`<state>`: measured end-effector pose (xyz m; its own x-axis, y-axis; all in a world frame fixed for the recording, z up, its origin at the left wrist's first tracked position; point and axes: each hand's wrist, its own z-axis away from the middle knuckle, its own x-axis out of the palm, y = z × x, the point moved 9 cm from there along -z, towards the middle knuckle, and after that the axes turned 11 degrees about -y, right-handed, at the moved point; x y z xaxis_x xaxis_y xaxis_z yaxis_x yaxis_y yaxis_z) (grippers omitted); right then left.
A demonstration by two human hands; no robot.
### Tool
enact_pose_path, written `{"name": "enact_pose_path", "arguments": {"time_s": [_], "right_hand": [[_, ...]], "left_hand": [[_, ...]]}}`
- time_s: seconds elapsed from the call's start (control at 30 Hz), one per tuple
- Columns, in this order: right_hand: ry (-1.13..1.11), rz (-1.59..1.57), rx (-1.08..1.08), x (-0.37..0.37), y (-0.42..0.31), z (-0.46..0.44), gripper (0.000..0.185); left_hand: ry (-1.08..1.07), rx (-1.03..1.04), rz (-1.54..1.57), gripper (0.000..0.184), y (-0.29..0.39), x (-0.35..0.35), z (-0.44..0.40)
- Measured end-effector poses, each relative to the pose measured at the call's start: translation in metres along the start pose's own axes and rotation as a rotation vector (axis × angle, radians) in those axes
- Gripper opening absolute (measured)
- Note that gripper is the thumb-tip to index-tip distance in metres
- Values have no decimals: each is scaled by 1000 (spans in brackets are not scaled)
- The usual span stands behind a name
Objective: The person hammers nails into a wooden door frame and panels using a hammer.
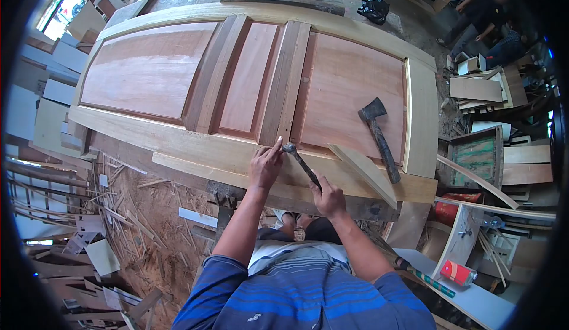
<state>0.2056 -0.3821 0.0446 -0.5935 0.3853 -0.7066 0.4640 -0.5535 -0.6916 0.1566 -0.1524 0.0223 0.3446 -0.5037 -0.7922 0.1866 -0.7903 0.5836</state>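
A wooden panelled door [421, 111] lies flat on a workbench in front of me. My right hand [329, 198] is wrapped round the dark handle of a hammer [305, 165], whose head is over the door's near rail. Close to that head, my left hand [265, 165] rests at the rail with its fingers drawn together and the index finger extended toward a joint. Whatever those fingers may pinch is too small to make out. To the right, a hatchet [379, 134] lies across the door panel, beside a loose wedge-shaped board [364, 175].
Wood shavings and offcuts [148, 220] litter the ground at left. Stacked boards [53, 122] line the left side. A black plastic bag [373, 11] lies beyond the door. At far right are a person [483, 19], a green-stained wooden crate [474, 158] and a red can [456, 272].
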Motion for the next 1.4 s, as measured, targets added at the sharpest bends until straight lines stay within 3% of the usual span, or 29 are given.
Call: {"name": "enact_pose_path", "arguments": {"time_s": [0.1,0.2,0.3,0.33,0.43,0.57,0.6,0.7,0.73,0.87,0.93,1.0,1.23,1.33,1.4], "right_hand": [[76,-59,-47,-18,-16,4,37],[309,-130,-253,-51,-51,11,39],[208,-44,-184,-23,-20,15,41],[10,74,-38,-4,-3,5,44],[-33,82,4,-6,-6,-2,43],[271,-154,-255,-41,-43,22,42],[311,-71,-322,-30,-31,28,42],[-166,156,144,8,7,-1,43],[-171,140,162,5,9,-5,41],[308,-101,-234,-27,-26,15,37],[31,-24,10,11,7,7,38],[-80,10,97,13,19,-7,38],[161,-80,77,2,35,-5,38],[149,-92,107,2,43,-15,37],[140,-88,109,-1,43,-13,36]], "left_hand": [[-12,-11,-10,55,-3,-1,0],[-19,-13,18,55,-3,0,-1],[-29,-19,24,56,-4,-1,1],[-29,-19,21,57,-4,0,-1],[-17,-16,-22,56,-2,-2,-2],[-23,-47,23,56,-7,0,-1],[11,-14,40,56,-6,-1,-1],[6,-26,-1,55,-5,-1,-2],[15,-9,16,55,-3,-2,-4],[-1,-25,43,58,-7,-3,-3],[-24,-29,85,60,-5,-2,-1],[-12,-36,78,50,0,-6,-1],[70,54,101,13,1,-14,0],[351,-264,472,12,-39,-26,18],[412,-299,450,13,-54,-44,29]]}}
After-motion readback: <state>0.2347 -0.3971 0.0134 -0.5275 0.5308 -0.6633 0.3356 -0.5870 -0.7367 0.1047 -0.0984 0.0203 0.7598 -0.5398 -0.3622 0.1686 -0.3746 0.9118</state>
